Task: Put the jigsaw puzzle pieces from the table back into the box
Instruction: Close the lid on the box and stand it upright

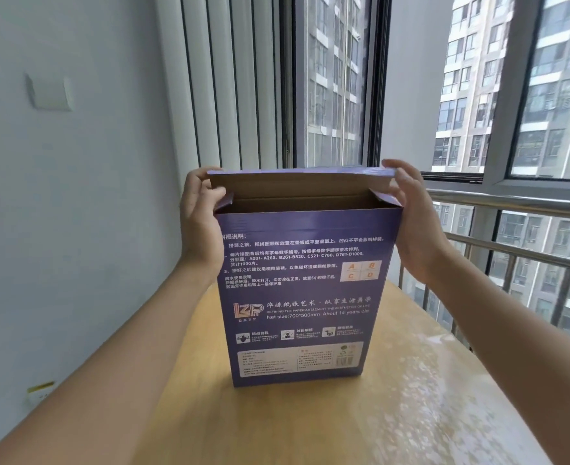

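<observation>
A tall purple cardboard box [305,290] stood upright on its narrow end near the middle of a pale wooden table [411,397], with its printed back panel of white text facing the camera. Its top was open: the long lid flap [302,172] rose at the far edge of the opening, and a small side flap stood at each end. The brown inside of the box showed just below the rim; what lay deeper in the box could not be seen, and no puzzle pieces showed on the table around the box.

The box looked to be thin corrugated card, so it was probably light, fairly stiff along its folds but easy to crease or dent at the flaps. Standing on a narrow base, it would likely tip if pushed near the top. The firm upper corners and the side walls seemed the safest places to take hold of it.

The left hand [199,216] gripped the left upper corner of the box, fingers curled over the end of the lid flap and thumb by the small side flap. The right hand [411,209] held the right upper corner of the box, its fingers bent around the other end of the lid flap and its palm close against the right side wall. Behind the box were a window and a metal railing
</observation>
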